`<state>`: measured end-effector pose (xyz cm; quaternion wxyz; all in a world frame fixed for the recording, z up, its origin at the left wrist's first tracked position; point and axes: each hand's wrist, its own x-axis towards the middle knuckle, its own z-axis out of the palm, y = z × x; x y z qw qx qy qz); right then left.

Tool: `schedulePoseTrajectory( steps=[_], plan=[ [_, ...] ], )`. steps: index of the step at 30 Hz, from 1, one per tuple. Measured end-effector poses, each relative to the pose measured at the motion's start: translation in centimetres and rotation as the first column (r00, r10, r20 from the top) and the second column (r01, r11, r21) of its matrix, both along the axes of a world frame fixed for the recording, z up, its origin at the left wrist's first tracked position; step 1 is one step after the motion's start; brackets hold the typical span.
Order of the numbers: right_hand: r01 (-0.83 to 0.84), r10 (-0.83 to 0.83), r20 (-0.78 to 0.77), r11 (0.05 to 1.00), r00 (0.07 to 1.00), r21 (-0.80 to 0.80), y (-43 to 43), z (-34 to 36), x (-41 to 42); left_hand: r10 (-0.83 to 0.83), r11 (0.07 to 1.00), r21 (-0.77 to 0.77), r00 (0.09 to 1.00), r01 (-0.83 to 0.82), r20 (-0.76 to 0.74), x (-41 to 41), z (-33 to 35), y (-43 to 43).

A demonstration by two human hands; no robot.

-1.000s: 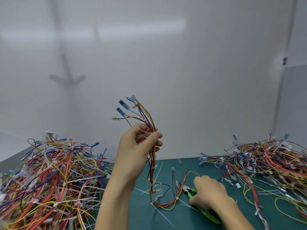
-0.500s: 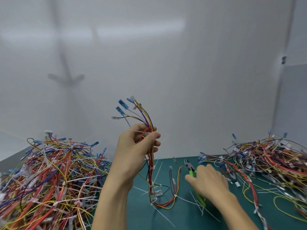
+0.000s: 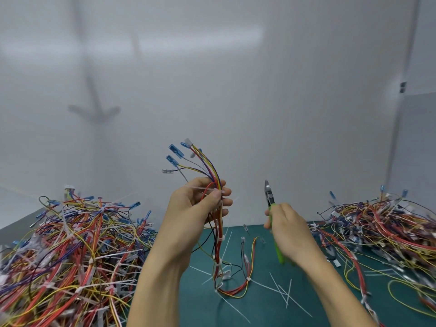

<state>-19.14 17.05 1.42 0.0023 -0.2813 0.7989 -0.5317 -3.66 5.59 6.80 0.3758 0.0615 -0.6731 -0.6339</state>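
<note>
Wire harness (image 3: pixel 213 171): a bundle of red, yellow, purple, black and grey leads, held upright above the green mat (image 3: pixel 259 310) at centre frame. The upper ends fan out up and to the left, ending in blue sleeved terminals (image 3: pixel 174 150) and 1 clear one. The lower run hangs below the fist, and its tail curls onto the mat in a loop of red, yellow and black.

Left hand (image 3: pixel 192 210): fingers and thumb wrapped round the harness just under the fan, a firm grip. A white cable tie (image 3: pixel 200 189) crosses the bundle at thumb level, its free tail sticking out to the left. More white ties ring the bundle lower down.

Right hand (image 3: pixel 286 230): closed round the green handles of the cutters (image 3: pixel 270 198), which are raised off the mat with the metal nose pointing up. The nose stands just right of the harness and apart from it. Whether the blades are parted: cannot tell.

Mat between the forearms: loose white tie offcuts (image 3: pixel 283 291), scattered and crossing one another.

Left pile (image 3: pixel 70 244): a large tangle of harnesses, many white ties showing. Right pile (image 3: pixel 377 227): another tangle, flatter. Both are well apart from the hands. A white wall (image 3: pixel 236 90) stands behind.
</note>
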Motion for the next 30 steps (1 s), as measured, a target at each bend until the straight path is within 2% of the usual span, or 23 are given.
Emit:
schedulePoseTrajectory(
  steps=[8, 14, 17, 23, 30],
  plan=[
    [-0.174, 0.16, -0.1, 0.973, 0.982, -0.152, 1.2, 3.0, 2.5, -0.01, 1.0, 0.017, 1.0, 0.01, -0.012, 0.0, 0.1, 0.1],
    [-0.377, 0.351, -0.139, 0.881, 0.926, -0.286, 1.8, 4.8, 4.6, 0.004, 1.0, 0.018, 0.999, -0.004, -0.04, 0.2, 0.4, 0.4],
    [-0.454, 0.439, -0.117, 0.857, 0.891, -0.243, 2.5, 5.6, 5.4, 0.058, 0.998, 0.033, 0.996, -0.056, -0.065, 0.0, 0.4, 0.6],
    [-0.505, 0.505, 0.018, 0.863, 0.863, 0.013, 3.5, 6.2, 6.3, 0.172, 0.985, 0.009, 0.979, -0.172, -0.107, -0.1, 0.7, 1.0],
    [-0.477, 0.468, 0.124, 0.877, 0.875, 0.06, 3.9, 6.7, 6.8, 0.274, 0.96, -0.036, 0.959, -0.277, -0.065, -0.5, 0.4, 0.8]
  ],
)
